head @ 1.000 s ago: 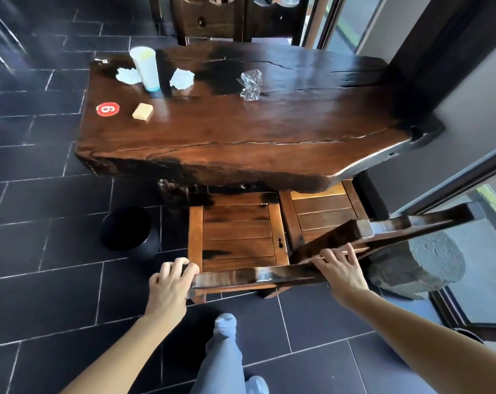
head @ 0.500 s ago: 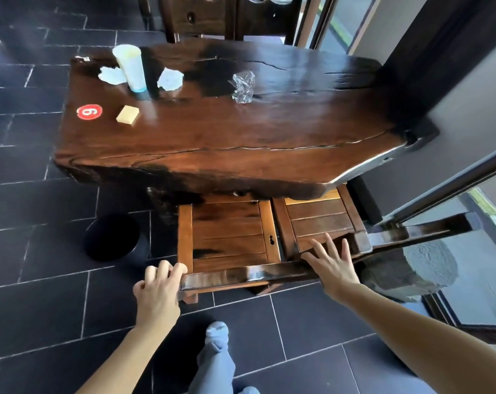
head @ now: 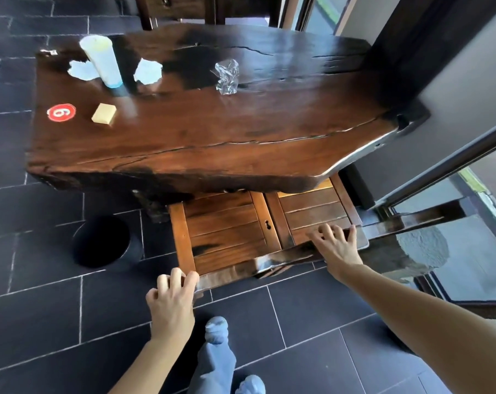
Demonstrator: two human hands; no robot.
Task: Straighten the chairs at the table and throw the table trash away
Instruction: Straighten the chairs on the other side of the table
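Observation:
Two wooden chairs stand side by side, their seats partly under the dark slab table (head: 255, 137). My left hand (head: 171, 297) grips the left end of the left chair's backrest (head: 241, 268). My right hand (head: 337, 247) curls over the rail where that backrest meets the right chair's backrest (head: 411, 223). On the table's far left stand a pale cup (head: 101, 61) and two torn tissues (head: 81, 70) (head: 148, 71). A crumpled clear wrapper (head: 227, 76) lies mid-table.
A black bin (head: 104, 241) sits on the tile floor left of the chairs. A yellow block (head: 104, 114) and a red number disc (head: 61, 112) lie on the table's left. Another chair (head: 184, 7) stands beyond the table. A stone block (head: 420, 251) and glass door frame (head: 440, 172) are on the right.
Both chairs have slid further in toward the table. The right chair's backrest, angled outward before, has swung nearly into line with the left one. My right hand's fingers have curled.

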